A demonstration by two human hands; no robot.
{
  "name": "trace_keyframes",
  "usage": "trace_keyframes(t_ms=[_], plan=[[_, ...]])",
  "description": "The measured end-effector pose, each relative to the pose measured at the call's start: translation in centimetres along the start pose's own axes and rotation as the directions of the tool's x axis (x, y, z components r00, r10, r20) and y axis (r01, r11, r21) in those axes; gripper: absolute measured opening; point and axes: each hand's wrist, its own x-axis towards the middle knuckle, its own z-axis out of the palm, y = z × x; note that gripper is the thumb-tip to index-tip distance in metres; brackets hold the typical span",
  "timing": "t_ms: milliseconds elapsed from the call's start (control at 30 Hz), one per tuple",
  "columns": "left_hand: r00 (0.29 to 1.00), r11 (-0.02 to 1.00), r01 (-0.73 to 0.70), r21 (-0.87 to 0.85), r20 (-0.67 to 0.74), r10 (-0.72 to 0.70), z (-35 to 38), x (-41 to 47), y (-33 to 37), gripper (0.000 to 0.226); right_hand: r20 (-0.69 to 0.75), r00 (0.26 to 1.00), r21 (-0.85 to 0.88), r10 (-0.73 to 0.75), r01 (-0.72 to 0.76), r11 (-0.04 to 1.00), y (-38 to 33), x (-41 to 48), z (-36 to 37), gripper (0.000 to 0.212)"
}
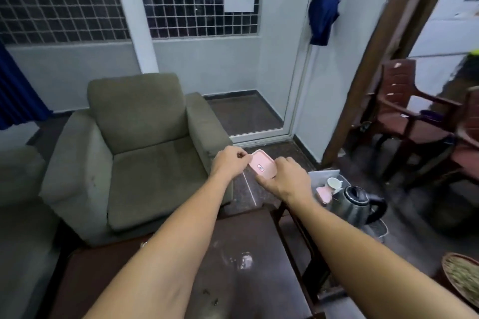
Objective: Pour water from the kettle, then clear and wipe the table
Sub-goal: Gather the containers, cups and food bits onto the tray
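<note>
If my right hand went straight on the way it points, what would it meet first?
The pink tray your right hand already grips; beyond it, probably just floor before the door frame.

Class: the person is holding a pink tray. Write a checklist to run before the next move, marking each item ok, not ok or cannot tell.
1. Left hand pinches pink tray edge: ok.
2. Right hand grips its other side: ok.
3. Tray carries nothing but a label: ok.
4. Kettle upright, clear of both hands: ok.
5. White cup empty: cannot tell.
6. Dark table wiped: pale smear shows, not ok.
</note>
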Motion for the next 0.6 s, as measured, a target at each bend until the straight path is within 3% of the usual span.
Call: trace_keyframes(t_ms=[300, 600], plan=[[0.983, 0.988, -0.152, 0.039, 0.109, 0.147, 4.5, 4.6, 8.8, 0.02, -0.056, 0.992, -0.037, 0.115, -0.118, 0.992, 6.1, 3.8, -6.3, 0.066], [0.969, 0.986, -0.153, 0.071, 0.208, 0.136, 13.3, 9.5, 9.7, 0.019, -0.037, 0.975, -0.219, 0.218, -0.221, 0.95, 12.6, 8.2, -3.1, 0.071]])
